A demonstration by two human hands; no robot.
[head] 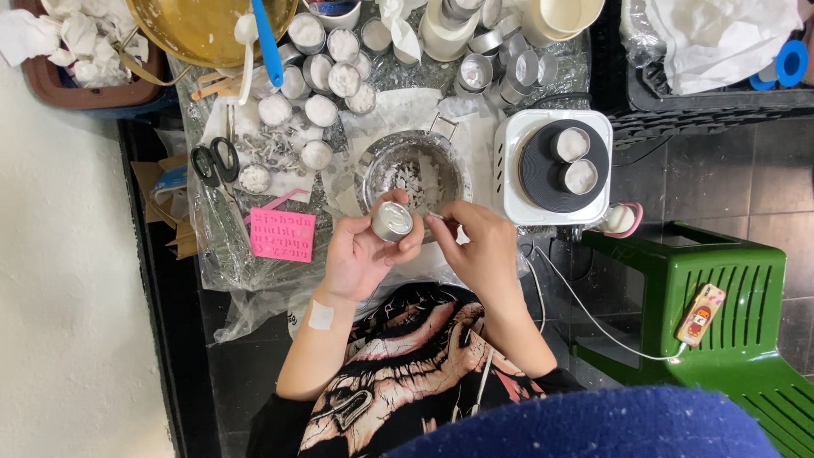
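The left hand [360, 254] clasps a small metal tin [393, 221] while the right hand [479, 246] pinches a thin tool [436, 216] over the steel bowl [413, 165] of scraps, many filled tins [322, 110] waiting.

A low table [398, 110] covered in crinkled clear plastic sheeting [229, 254] carries the work. On it lie black-handled scissors [214, 159], a pink letter mould [282, 235], a metal bowl [413, 170] of white flakes, and a white hotplate [553, 167] with two small tins on its dark disc. Many round tins [322, 76] crowd the far part beside a brass pan [203, 30]. Small metal bits [271, 148], possibly wick tabs, lie scattered near the scissors.
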